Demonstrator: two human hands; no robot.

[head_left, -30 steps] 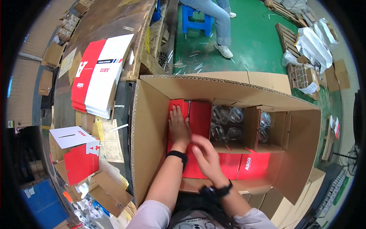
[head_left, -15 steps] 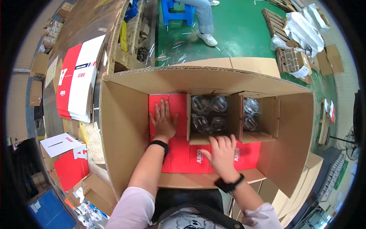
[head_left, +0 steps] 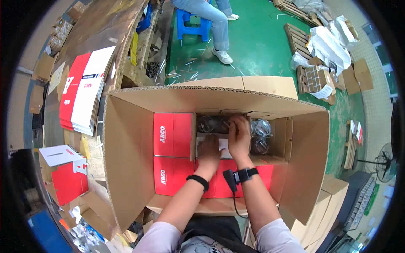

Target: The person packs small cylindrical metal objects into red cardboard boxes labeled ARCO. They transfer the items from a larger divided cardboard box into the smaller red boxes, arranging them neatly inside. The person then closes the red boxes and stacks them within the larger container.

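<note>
A large open cardboard carton stands in front of me, lined with closed red boxes. At its far middle, one brown inner box is open, with round items in clear wrap showing. Both hands reach into this box. My left hand is curled with its fingers on a white sheet that covers the near part of the contents. My right hand lies flat beside it, fingers stretched over the wrapped items. Each wrist wears a black band.
Flat red-and-white carton blanks are stacked on a table at left, and a folded red box sits lower left. A person sits on a blue stool beyond the carton. Pallets with white bags lie at right.
My left hand left the far red box and my right hand left the near red box. Both now meet over the open inner box.
</note>
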